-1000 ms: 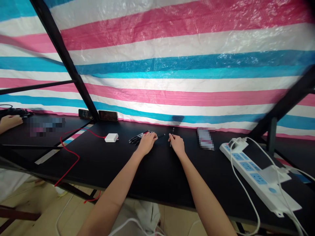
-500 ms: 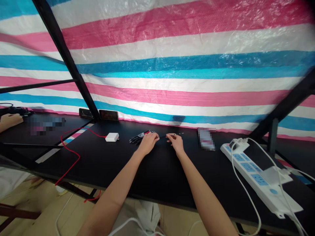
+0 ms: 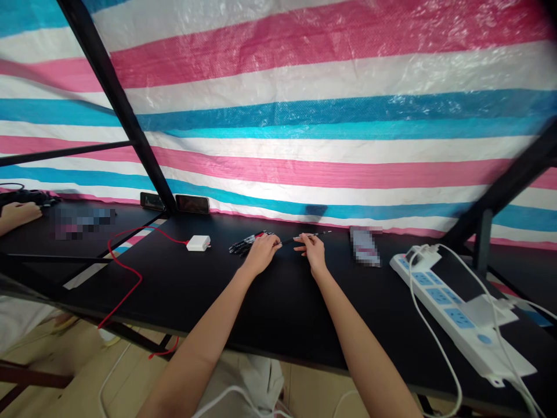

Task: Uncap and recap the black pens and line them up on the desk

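A bundle of black pens, one with a red part, lies at the far side of the black table. My left hand rests on the bundle's right end with its fingers curled over the pens. My right hand pinches a single black pen that lies nearly level, its tip pointing right. The two hands are a short gap apart.
A white adapter on a red cable lies left of the pens. A blurred packet and a white-and-blue power strip with white cords sit to the right. Another person's hand rests far left. A striped tarp hangs behind.
My right hand has turned the single pen from standing nearly upright to lying almost level, pointing right. My left hand has stayed on the bundle.
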Demonstrator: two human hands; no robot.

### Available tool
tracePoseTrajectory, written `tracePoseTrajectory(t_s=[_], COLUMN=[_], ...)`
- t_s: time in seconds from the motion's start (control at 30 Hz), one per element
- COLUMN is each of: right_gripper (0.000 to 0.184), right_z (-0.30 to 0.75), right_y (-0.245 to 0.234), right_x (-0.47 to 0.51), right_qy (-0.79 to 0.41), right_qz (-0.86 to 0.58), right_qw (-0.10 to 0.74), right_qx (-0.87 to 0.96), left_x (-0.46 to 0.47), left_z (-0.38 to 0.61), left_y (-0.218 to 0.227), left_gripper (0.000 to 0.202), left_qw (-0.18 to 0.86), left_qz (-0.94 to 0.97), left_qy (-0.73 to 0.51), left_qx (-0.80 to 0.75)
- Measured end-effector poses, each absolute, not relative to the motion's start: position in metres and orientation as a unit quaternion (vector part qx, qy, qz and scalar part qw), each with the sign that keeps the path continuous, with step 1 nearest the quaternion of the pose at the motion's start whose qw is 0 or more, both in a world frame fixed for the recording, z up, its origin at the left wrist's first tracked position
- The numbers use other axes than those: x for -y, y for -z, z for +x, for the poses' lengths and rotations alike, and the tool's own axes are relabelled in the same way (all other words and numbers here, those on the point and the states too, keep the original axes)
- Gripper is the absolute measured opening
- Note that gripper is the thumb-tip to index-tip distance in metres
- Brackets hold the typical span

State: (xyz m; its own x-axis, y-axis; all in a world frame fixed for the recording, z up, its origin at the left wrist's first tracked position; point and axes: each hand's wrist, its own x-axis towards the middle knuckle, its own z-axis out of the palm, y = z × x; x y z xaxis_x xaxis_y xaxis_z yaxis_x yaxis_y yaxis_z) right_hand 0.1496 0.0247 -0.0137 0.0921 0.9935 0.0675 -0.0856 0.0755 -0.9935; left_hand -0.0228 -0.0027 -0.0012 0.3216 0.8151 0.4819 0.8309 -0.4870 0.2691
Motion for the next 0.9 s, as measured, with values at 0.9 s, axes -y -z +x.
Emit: tracePoseTrajectory(t_s=[0.9], right_gripper=[0.034], right_z=[0.142], right_y=[0.0132], right_x=[-0.0238], right_qy=[-0.522], right_qz=[-0.414], right_qw=[0.477], right_qx=[0.573], left_x=[0.0048], left_z=[-0.0202], left_y=[-0.004], left_gripper=[0.015], left_qw=[-0.038], left_qz=[-0.784], left_qy=[0.358], left_qx=[0.506])
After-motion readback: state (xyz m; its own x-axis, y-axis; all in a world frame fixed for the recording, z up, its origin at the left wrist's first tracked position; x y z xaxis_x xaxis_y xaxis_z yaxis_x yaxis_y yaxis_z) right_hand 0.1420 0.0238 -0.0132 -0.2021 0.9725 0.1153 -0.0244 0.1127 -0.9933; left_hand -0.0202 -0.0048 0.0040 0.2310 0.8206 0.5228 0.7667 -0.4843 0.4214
